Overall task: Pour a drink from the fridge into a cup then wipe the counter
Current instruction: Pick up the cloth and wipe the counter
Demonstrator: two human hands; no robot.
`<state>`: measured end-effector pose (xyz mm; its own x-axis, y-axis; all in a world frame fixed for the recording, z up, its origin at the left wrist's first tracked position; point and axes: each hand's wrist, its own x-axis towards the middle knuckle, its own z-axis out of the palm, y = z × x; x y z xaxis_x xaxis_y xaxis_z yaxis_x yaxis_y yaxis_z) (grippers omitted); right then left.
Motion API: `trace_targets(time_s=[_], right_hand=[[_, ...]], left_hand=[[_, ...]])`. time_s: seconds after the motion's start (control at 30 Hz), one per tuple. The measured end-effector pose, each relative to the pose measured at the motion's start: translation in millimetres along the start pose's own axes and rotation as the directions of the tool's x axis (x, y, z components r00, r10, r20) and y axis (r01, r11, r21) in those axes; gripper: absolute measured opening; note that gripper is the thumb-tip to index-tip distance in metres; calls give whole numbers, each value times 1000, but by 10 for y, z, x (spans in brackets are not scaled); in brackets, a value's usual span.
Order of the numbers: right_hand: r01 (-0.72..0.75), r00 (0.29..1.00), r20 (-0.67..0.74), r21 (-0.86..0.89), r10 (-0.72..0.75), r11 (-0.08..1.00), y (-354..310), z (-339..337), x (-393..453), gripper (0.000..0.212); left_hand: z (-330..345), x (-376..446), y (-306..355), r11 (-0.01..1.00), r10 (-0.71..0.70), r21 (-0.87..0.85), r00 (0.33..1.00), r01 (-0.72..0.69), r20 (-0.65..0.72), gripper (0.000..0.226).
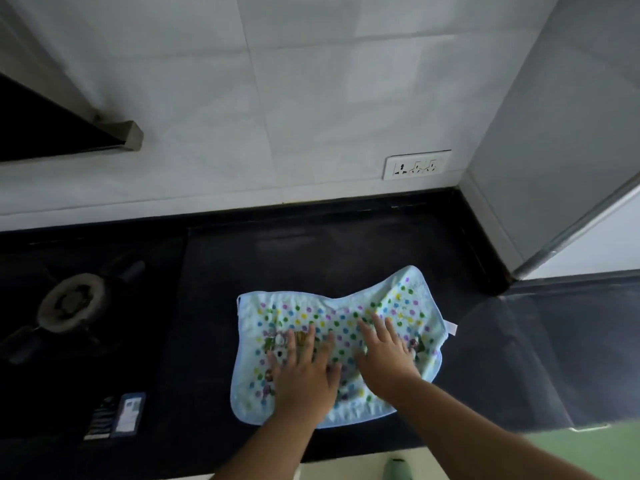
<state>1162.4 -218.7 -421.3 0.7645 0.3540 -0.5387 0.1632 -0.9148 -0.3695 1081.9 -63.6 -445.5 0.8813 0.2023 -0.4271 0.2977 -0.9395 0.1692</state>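
Note:
A light blue cloth (401, 306) with coloured dots lies spread on the black counter (311, 258). My left hand (304, 368) presses flat on the cloth's lower left part, fingers apart. My right hand (386, 358) lies flat on the cloth beside it, fingers spread toward the wall. Neither hand grips the cloth. No cup or drink is in view.
A gas stove burner (71, 303) sits at the left, with labels (116, 415) on the stove's front. A wall socket (417, 165) is above the counter. A grey fridge side (554, 150) stands at the right. A hood corner (104, 133) hangs at upper left.

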Motion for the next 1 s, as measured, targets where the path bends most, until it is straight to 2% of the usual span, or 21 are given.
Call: trace_targets(time_s=[0.03, 0.07, 0.13, 0.23, 0.3, 0.5, 1.0], right_hand=[[7, 1000, -11, -43, -7, 999, -21, 86, 33, 68], [5, 1000, -23, -78, -7, 997, -30, 167, 67, 67], [-10, 999, -54, -135, 2, 991, -19, 312, 104, 65], [-9, 988, -156, -207, -23, 978, 42, 501, 116, 64], [-9, 969, -244, -219, -46, 976, 61, 550, 149, 65], [7, 970, -235, -235, -63, 972, -6, 431, 398, 66], [-6, 952, -304, -175, -48, 985, -309, 2, 1338, 67]], left_hand=[[26, 32, 43, 998, -42, -37, 999, 43, 21, 58], [75, 112, 62, 978, -119, -165, 992, 126, 47, 59], [206, 215, 59, 949, -161, -274, 987, 158, 11, 63], [338, 172, 66, 987, -104, -132, 987, 88, -123, 65], [334, 210, 52, 997, -67, -53, 984, 59, -162, 65], [315, 423, 21, 999, -37, 20, 967, 43, -253, 65], [-246, 1418, -66, 996, -88, 0, 977, 90, -192, 59]])
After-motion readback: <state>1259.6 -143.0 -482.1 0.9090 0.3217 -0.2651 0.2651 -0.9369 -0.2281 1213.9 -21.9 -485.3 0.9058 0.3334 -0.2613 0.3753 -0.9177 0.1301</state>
